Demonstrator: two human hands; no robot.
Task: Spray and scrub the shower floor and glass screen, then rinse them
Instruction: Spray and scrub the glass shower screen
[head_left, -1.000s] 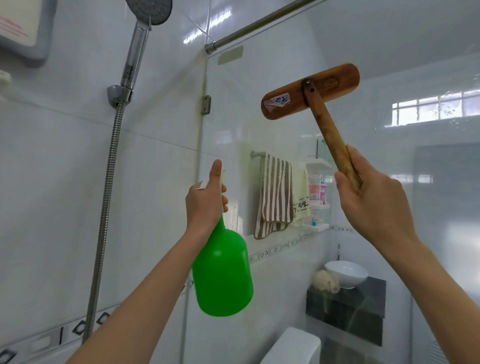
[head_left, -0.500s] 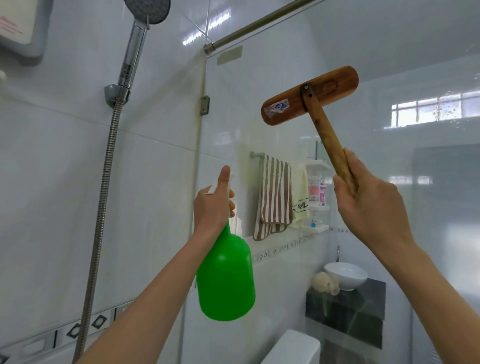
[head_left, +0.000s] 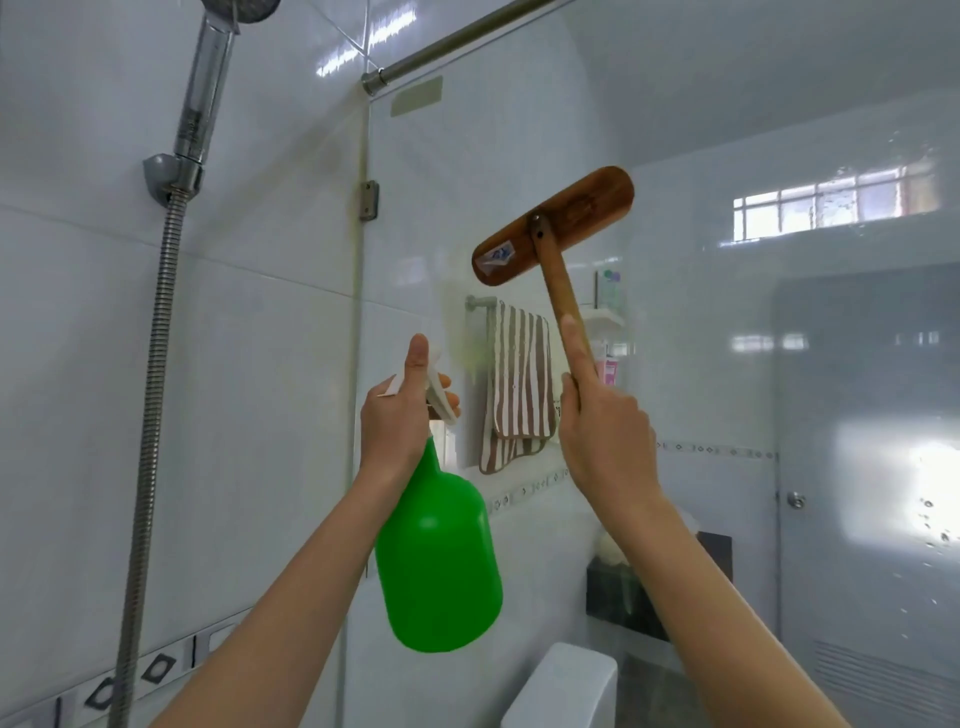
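My left hand (head_left: 396, 415) grips the white trigger head of a green spray bottle (head_left: 439, 561), held up in front of the glass screen (head_left: 727, 364), its nozzle aimed at the glass. A faint mist patch shows on the glass just beyond the nozzle. My right hand (head_left: 605, 431) is closed around the handle of a wooden scrub brush (head_left: 553, 226), index finger stretched along the handle. The brush's wide wooden back faces me, raised against the glass up and to the right of the bottle. The shower floor is out of view.
A chrome shower head and hose (head_left: 156, 364) hang on the tiled wall at left. Behind the glass are a striped towel (head_left: 519, 384), a small shelf, a white toilet tank (head_left: 561, 686), a door (head_left: 872, 467) and a bright window (head_left: 831, 202).
Both hands have shifted lower in view and closer together. The brush has come down and left along the glass. The view has swung right, hiding the basin and showing the door.
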